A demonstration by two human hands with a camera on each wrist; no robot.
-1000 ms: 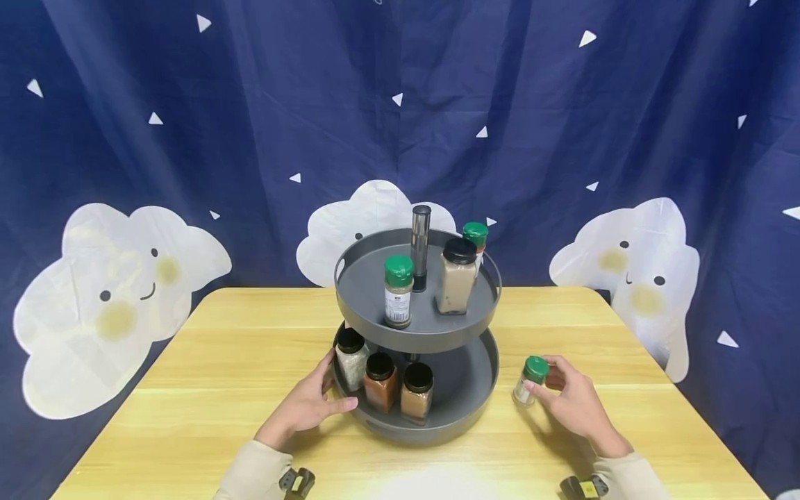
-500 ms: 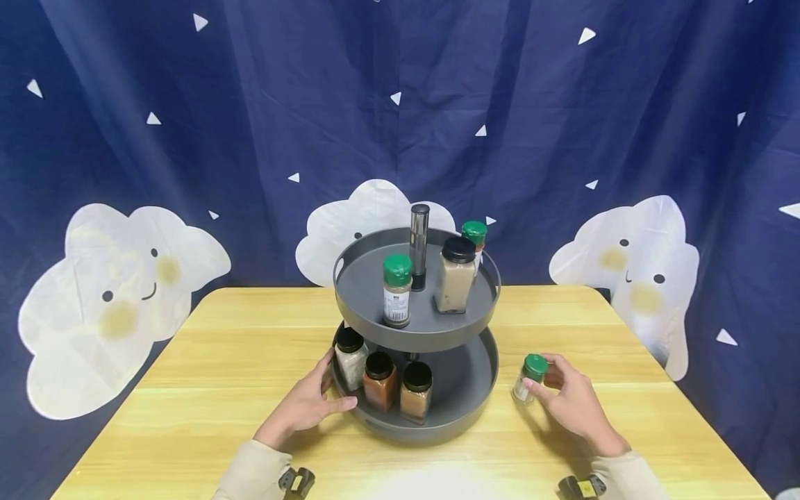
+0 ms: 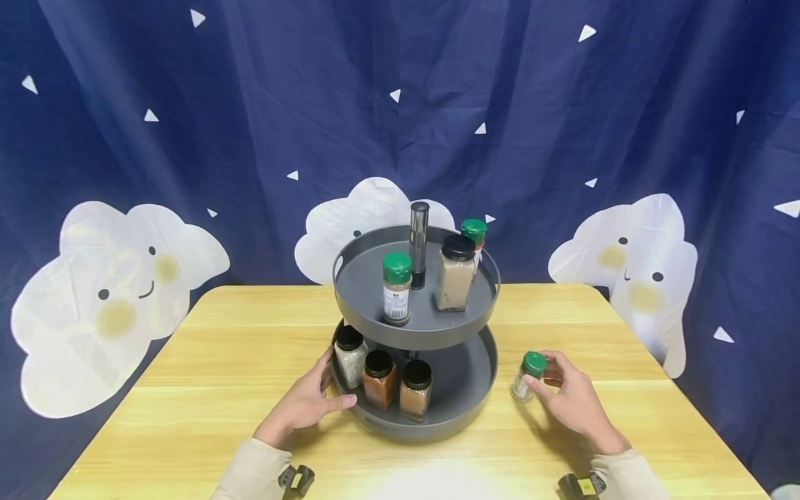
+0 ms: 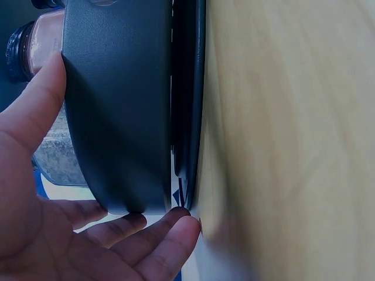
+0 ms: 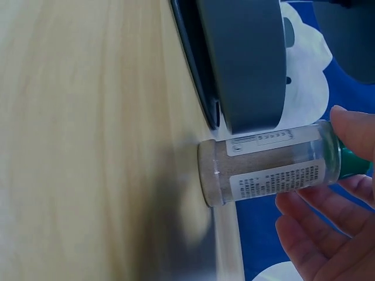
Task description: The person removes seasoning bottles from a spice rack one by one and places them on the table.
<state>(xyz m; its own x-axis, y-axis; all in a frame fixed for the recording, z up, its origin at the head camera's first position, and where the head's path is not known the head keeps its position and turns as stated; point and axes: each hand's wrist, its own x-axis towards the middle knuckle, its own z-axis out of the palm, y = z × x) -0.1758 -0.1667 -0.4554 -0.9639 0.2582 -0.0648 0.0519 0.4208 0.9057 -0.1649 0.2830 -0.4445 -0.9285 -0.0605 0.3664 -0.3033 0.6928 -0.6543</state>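
My left hand [image 3: 305, 401] touches the lower tier of a dark grey two-tier turntable rack [image 3: 431, 436]. In the left wrist view its thumb presses the rim, with the other fingers spread along the outer wall [image 4: 120, 111]. To the right of the rack, my right hand [image 3: 576, 403] grips a small clear spice jar [image 5: 272, 167] near its green cap. The jar stands upright, its base right at the tabletop. White printed labels and brownish powder show on it in the right wrist view.
The lower tier bears a white-filled jar [image 3: 351, 364], a reddish jar [image 3: 379, 389] and a tan jar [image 3: 415, 401], all black-capped. Above are a green-capped jar [image 3: 396, 295], a larger black-capped jar [image 3: 455, 281] and another green-capped jar [image 3: 474, 232]. A blue curtain [image 3: 400, 90] hangs behind the wooden table [image 3: 250, 312].
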